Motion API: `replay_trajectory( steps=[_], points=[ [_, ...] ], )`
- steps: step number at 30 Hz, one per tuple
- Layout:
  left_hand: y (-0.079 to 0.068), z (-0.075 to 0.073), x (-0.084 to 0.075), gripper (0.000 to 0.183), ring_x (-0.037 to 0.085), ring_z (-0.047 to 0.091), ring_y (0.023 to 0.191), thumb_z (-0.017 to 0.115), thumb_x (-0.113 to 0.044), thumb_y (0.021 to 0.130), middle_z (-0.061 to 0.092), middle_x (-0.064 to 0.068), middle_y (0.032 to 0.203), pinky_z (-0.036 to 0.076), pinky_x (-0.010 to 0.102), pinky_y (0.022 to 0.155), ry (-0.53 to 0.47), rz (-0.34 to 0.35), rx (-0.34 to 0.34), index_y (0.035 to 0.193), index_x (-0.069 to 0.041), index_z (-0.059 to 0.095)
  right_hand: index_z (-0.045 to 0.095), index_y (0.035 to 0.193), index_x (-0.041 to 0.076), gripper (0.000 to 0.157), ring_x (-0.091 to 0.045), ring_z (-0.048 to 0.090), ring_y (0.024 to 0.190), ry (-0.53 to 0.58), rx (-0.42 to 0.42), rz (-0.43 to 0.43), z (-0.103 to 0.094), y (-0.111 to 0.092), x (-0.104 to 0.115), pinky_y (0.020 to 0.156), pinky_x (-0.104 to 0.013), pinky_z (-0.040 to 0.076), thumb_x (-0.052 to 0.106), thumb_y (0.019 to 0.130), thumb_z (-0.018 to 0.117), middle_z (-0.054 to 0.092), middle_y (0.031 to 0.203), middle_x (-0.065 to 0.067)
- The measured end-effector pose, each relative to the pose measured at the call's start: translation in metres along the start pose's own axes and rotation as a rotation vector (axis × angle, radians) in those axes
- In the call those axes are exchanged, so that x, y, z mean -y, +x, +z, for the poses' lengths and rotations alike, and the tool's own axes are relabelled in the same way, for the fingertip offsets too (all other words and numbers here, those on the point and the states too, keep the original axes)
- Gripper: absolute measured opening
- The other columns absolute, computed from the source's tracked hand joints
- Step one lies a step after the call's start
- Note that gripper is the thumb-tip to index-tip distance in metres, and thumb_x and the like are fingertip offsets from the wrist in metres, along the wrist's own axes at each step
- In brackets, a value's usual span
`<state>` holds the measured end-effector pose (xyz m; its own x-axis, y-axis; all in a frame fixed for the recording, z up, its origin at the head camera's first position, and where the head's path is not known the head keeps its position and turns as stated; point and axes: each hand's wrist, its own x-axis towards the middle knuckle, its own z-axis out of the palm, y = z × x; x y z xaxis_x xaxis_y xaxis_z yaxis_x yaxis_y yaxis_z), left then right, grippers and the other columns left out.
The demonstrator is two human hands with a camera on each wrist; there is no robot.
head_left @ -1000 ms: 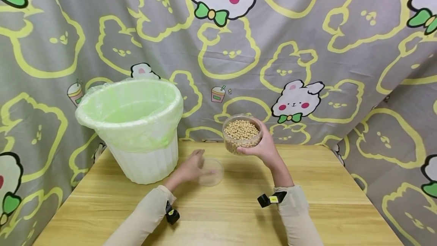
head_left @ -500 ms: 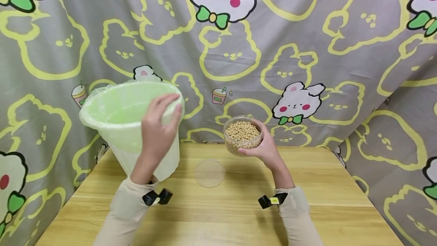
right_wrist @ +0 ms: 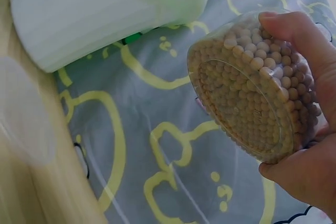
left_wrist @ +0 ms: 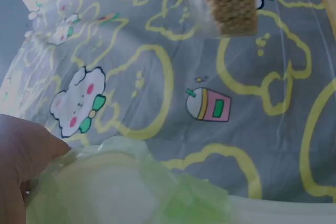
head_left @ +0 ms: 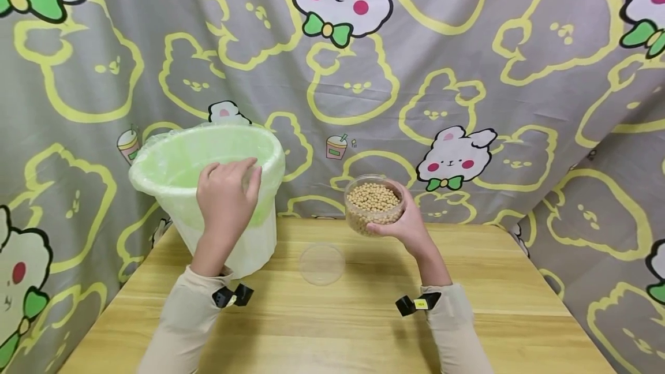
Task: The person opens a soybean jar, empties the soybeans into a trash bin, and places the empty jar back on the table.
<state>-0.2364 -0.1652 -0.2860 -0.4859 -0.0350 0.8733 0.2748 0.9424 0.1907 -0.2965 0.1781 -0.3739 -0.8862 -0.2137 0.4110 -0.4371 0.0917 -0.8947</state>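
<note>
A white trash bin (head_left: 249, 253) with a pale green plastic liner (head_left: 156, 180) folded over its rim stands at the left of the table. My left hand (head_left: 225, 198) grips the near rim, fingers bent over the lined edge; in the left wrist view part of that hand (left_wrist: 26, 153) shows against the liner (left_wrist: 189, 198). Raised over the table, my right hand (head_left: 407, 224) holds a clear round plastic jar (head_left: 358, 221), lidless and full of soybeans (head_left: 374, 197). The right wrist view shows thumb and fingers round the jar's side (right_wrist: 247, 114), its base facing the camera.
A clear round lid (head_left: 322, 264) lies flat on the wooden table (head_left: 332, 328) between the bin and the jar. Behind the table hangs a grey curtain (head_left: 358, 103) with cartoon animals.
My left hand has let go of the lid, leaving it on the table, and moved up and left to the bin's rim. The right hand keeps the jar at nearly the same spot.
</note>
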Motion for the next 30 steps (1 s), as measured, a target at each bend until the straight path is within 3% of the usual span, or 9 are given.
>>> replay_trajectory(
  steps=[8,16,23,30],
  points=[
    [-0.021,0.018,0.007,0.018,0.037,0.069,0.083,0.075,-0.012,0.090,0.076,0.015,0.093,0.048,0.052,0.087,0.108,0.076,-0.151,0.107,-0.006,0.076,0.039,0.152,0.012,0.099,-0.022,0.051,0.126,0.055,0.000,-0.018,0.006,0.018,0.034,0.094,-0.021,0.054,-0.004,0.068,0.089,0.046,0.146,-0.012],
    [-0.024,0.025,0.011,0.013,0.035,0.065,0.075,0.078,-0.014,0.086,0.072,0.014,0.083,0.047,0.048,0.080,0.171,0.058,-0.239,0.095,-0.005,0.075,0.034,0.155,0.017,0.100,-0.024,0.050,0.127,0.064,0.086,0.012,0.026,0.058,0.096,0.092,-0.024,0.056,-0.003,0.072,0.086,0.038,0.154,-0.008],
    [-0.023,0.024,0.006,0.015,0.034,0.064,0.075,0.080,-0.015,0.084,0.071,0.013,0.082,0.047,0.047,0.078,0.186,0.041,-0.223,0.094,-0.005,0.074,0.034,0.155,0.015,0.103,-0.025,0.055,0.124,-0.067,0.126,0.005,0.047,0.097,0.135,0.096,-0.034,0.056,0.008,0.070,0.091,0.041,0.151,-0.005],
    [-0.019,0.021,0.001,0.015,0.034,0.064,0.077,0.079,-0.013,0.083,0.071,0.013,0.083,0.048,0.046,0.078,0.189,0.033,-0.182,0.094,-0.004,0.074,0.038,0.153,0.010,0.110,-0.024,0.056,0.120,-0.246,0.129,-0.039,0.071,0.128,0.152,0.100,-0.040,0.054,0.017,0.061,0.097,0.050,0.140,-0.010]
  ],
)
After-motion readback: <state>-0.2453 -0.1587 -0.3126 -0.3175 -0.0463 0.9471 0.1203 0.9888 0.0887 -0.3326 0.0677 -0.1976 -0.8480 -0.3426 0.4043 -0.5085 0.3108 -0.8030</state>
